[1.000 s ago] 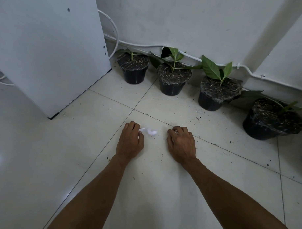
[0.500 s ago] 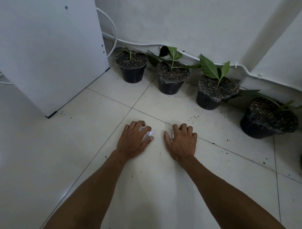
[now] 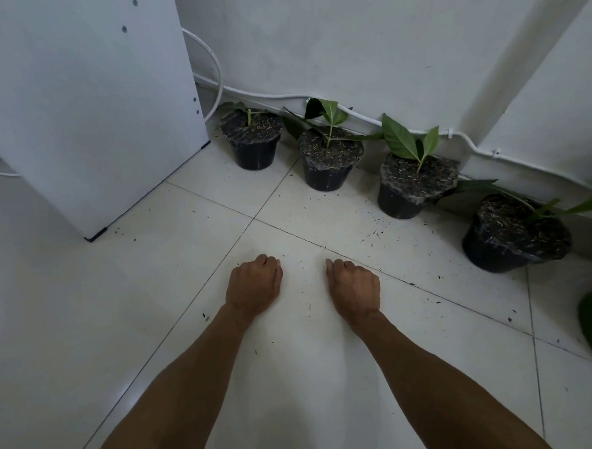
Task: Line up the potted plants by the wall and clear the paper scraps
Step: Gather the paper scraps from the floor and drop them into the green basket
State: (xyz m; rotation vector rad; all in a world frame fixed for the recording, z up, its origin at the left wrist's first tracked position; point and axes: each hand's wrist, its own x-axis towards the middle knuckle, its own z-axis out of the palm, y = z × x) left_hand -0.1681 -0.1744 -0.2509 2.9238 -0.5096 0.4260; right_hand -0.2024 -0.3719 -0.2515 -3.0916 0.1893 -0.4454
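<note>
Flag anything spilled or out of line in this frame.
Dark soil specks are scattered over the floor tiles in front of the pots. The rightmost pot sits further from the wall than the other three. Both hands are closed; no paper visible.

Indoor room corner, likely a home, white tiled floor point(image 3: 404, 248) under the hands, painted wall point(image 3: 327, 50) beyond them, white cabinet point(image 3: 84, 92) to their left, cable point(image 3: 269, 96) along the skirting

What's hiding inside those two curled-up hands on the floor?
Nothing shows. The left hand and right hand are both closed into fists, knuckles up, so whatever they hold is covered. Between them there is only bare floor tile with dark specks.
</note>
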